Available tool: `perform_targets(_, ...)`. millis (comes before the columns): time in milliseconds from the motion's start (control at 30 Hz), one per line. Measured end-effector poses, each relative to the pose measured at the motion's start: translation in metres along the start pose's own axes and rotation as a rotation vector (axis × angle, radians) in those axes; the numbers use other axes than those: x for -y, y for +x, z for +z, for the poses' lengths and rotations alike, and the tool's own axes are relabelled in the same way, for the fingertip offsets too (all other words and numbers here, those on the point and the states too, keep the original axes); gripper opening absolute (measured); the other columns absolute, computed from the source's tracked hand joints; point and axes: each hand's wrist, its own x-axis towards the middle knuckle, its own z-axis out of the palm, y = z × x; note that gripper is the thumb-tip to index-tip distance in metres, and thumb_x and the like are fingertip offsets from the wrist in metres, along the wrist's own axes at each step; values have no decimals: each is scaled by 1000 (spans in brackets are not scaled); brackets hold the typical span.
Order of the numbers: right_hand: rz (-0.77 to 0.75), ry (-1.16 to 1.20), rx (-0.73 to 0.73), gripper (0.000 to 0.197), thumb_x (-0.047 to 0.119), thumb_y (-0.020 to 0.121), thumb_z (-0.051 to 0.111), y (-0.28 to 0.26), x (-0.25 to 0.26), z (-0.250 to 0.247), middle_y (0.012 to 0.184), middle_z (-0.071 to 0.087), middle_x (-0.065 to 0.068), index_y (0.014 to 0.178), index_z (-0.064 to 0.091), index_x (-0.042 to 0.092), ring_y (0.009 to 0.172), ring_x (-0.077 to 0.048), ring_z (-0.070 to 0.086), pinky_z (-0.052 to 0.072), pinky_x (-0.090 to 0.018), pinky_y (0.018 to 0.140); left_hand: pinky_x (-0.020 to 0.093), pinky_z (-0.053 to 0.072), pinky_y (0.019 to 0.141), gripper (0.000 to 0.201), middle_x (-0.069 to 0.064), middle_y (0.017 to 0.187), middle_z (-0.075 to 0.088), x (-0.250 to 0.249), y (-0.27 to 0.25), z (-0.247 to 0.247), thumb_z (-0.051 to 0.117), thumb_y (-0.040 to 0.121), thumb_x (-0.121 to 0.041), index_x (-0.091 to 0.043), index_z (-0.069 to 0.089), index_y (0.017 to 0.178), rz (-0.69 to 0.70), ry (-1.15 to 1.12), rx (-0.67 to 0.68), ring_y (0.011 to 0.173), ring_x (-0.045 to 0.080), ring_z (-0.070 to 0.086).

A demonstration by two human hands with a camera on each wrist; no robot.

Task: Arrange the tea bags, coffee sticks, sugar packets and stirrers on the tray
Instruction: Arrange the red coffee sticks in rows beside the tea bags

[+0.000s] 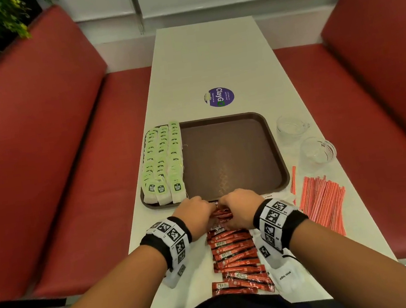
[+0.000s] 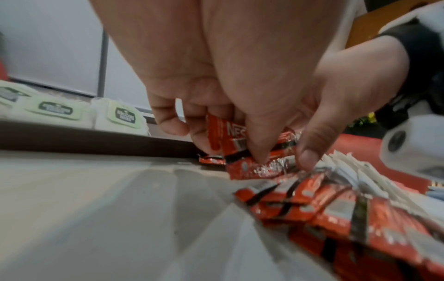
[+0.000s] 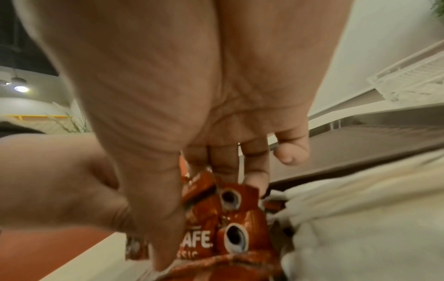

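red foil coffee sticks [image 1: 232, 247] lie in a row on the table [image 1: 209, 56], just before the tray [image 1: 281, 169]. left hand [image 1: 195, 213] and right hand [image 1: 240, 207] pinch a few together; light, slippery, probably best gripped across their middles.

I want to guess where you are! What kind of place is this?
Probably a cafe or fast-food restaurant booth: red padded bench seats flank a long white table, with a brown plastic serving tray and red coffee sticks.
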Motion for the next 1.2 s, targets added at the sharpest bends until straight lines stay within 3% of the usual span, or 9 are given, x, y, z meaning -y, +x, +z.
perform_targets(167, -31, 21, 31, 12, 31, 96, 54, 3, 6, -4, 104, 68, -7, 99, 61, 20, 98, -29, 63, 50, -38, 82, 33, 46, 76, 23, 5, 97, 69, 5, -9, -13, 57, 96, -35, -15, 67, 101, -57, -250, -58, 90, 24, 62)
perform_targets(300, -34, 140, 47, 15, 23, 100, 51, 4, 4, -17, 97, 68, -7, 87, 56, 18, 89, -27, 63, 51, -38, 79, 25, 49, 76, 20, -8, 94, 69, 15, -21, -23, 70, 90, -35, -25, 68, 107, -123, -522, -152, 85, 9, 63)
perform_targets(433, -47, 413, 44, 17, 21, 100, 49, 0, -4, -32, 85, 72, 0, 88, 61, 19, 69, -17, 65, 57, -39, 70, 9, 38, 61, 17, -12, 77, 65, 26, -26, -37, 76, 86, -26, -25, 69, 101, -199, -657, -215, 68, -3, 57)
perform_targets(533, -83, 455, 8, 15, 27, 101, 52, 3, -10, -38, 92, 73, 0, 100, 64, 17, 80, -18, 68, 56, -39, 79, 13, 44, 61, 11, -6, 78, 68, 34, -26, -46, 76, 86, -25, -20, 73, 95, -230, -686, -241, 69, 5, 60)
perform_targets(633, -114, 512, -49, 16, 28, 101, 54, 9, -12, -47, 81, 71, 5, 94, 63, 17, 72, -14, 65, 53, -31, 71, 14, 45, 61, 7, -6, 76, 69, 45, -23, -51, 76, 86, -22, -27, 71, 88, -272, -750, -268, 66, 5, 60)
perform_targets(800, -134, 482, -168, 23, 28, 100, 55, 28, -12, -61, 72, 64, 3, 80, 60, 20, 64, -13, 58, 41, -24, 62, 16, 45, 63, 6, -7, 76, 68, 59, -13, -66, 74, 87, -27, -30, 70, 84, -249, -774, -299, 66, 2, 56)
perform_targets(933, -77, 571, -196, 26, 32, 101, 53, 48, -19, -72, 71, 68, 2, 84, 63, 15, 64, -14, 61, 47, -30, 67, 22, 45, 69, 2, -9, 78, 67, 74, 11, -86, 72, 89, -27, -29, 72, 89, -205, -656, -238, 74, 7, 58)
perform_targets(1067, 60, 586, -361, 26, 36, 103, 49, 65, -44, -79, 77, 67, 1, 91, 61, 17, 70, -15, 62, 45, -34, 65, 23, 39, 61, 5, -8, 77, 65, 115, 51, -108, 71, 90, -31, -26, 73, 92, -317, -546, -289, 69, 8, 54)
perform_targets(1200, 87, 604, -337, 27, 39, 103, 49, 74, -61, -75, 82, 63, -3, 96, 60, 15, 73, -20, 58, 48, -39, 72, 25, 43, 64, 7, -11, 75, 63, 149, 115, -120, 71, 90, -34, -27, 72, 89, -407, -473, -342, 67, 8, 53)
